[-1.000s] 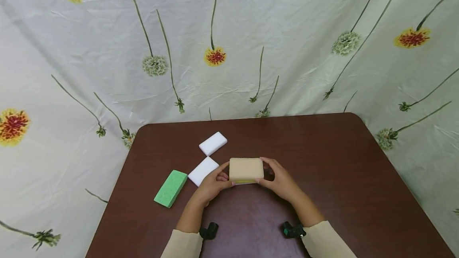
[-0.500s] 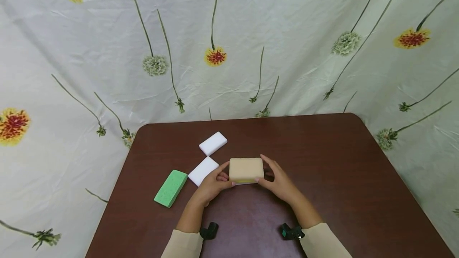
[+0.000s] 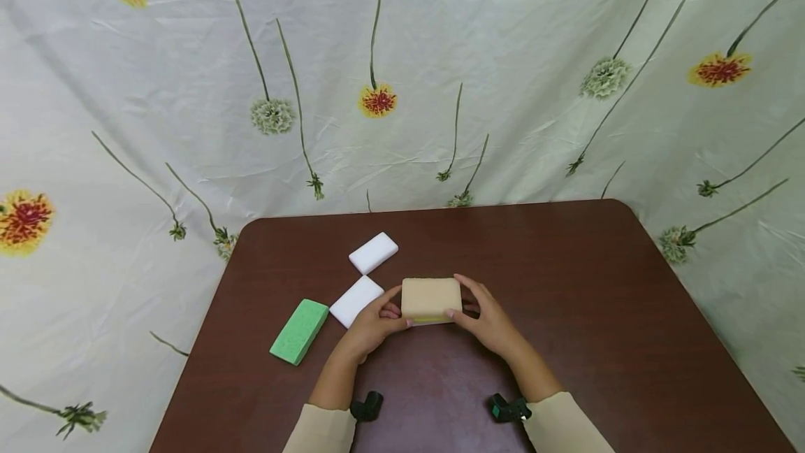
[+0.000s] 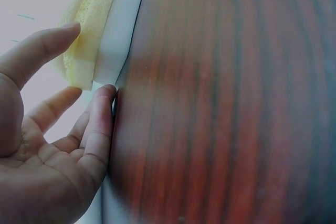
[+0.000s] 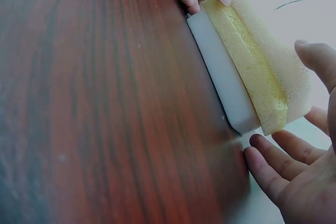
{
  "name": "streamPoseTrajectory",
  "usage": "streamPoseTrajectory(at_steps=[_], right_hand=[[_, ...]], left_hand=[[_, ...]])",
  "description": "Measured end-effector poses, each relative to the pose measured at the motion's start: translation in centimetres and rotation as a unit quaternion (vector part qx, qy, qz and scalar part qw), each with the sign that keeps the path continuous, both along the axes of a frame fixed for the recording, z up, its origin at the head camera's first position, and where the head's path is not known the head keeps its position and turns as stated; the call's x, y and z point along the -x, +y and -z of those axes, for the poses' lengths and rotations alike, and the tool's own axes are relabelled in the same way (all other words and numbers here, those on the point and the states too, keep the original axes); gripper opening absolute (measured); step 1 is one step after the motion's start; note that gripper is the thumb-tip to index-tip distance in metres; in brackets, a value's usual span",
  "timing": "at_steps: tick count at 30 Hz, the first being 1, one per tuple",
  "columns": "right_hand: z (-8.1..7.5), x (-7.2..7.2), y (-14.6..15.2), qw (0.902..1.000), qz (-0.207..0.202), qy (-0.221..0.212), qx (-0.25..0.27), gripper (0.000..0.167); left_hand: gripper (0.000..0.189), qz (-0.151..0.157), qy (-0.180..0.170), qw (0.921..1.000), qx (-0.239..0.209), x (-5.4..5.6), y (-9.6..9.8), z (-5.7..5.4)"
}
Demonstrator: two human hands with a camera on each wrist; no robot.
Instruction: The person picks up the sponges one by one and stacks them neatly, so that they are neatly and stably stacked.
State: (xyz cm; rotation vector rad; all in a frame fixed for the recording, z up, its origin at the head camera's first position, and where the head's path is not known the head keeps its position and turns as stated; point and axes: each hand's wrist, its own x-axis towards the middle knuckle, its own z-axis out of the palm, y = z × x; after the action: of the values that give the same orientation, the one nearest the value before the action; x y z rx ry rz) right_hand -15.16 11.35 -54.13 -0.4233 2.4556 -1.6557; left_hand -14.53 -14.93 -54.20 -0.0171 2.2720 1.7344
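Observation:
In front of the person stands a small stack: a beige sponge (image 3: 431,298) on top, a yellow sponge (image 5: 247,66) under it, and a white block (image 5: 223,74) flat on the table at the bottom. My left hand (image 3: 372,326) holds the stack's left end, thumb at the near corner and index finger at the far one. At the opposite end is my right hand (image 3: 493,320), its thumb and fingers spread around the corners. The right wrist view shows that thumb standing off the sponge and the fingertips just beside the end.
Left of the stack lie two white blocks, a near one (image 3: 356,300) partly behind the left hand and a far one (image 3: 374,252). A green sponge (image 3: 300,331) lies further left on the dark brown table (image 3: 553,250). A flowered cloth (image 3: 516,40) hangs behind.
The right index finger has lifted slightly and come back down, and the right wrist has shifted a little to the left. The left hand and the stack look unmoved.

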Motion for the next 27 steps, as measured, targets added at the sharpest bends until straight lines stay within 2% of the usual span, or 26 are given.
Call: streamPoseTrajectory(at_steps=[8,16,21,27], right_hand=[[0.3,0.1,-0.1,1.0,0.001,-0.007,0.004,0.073],[0.2,0.4,0.0,1.0,0.003,0.005,0.001,0.074],[0.1,0.4,0.0,1.0,-0.003,0.007,0.0,0.074],[0.1,0.2,-0.1,1.0,-0.001,0.001,-0.007,0.075]], left_hand=[[0.077,-0.002,-0.003,1.0,0.0,0.0,0.0,0.0],[0.09,0.004,-0.007,1.0,-0.004,0.0,0.0,-0.2],[0.083,-0.02,-0.011,0.9997,-0.009,-0.6,-0.3,-0.5],[0.07,-0.068,0.004,0.9976,-0.015,-1.6,-0.8,-1.1]])
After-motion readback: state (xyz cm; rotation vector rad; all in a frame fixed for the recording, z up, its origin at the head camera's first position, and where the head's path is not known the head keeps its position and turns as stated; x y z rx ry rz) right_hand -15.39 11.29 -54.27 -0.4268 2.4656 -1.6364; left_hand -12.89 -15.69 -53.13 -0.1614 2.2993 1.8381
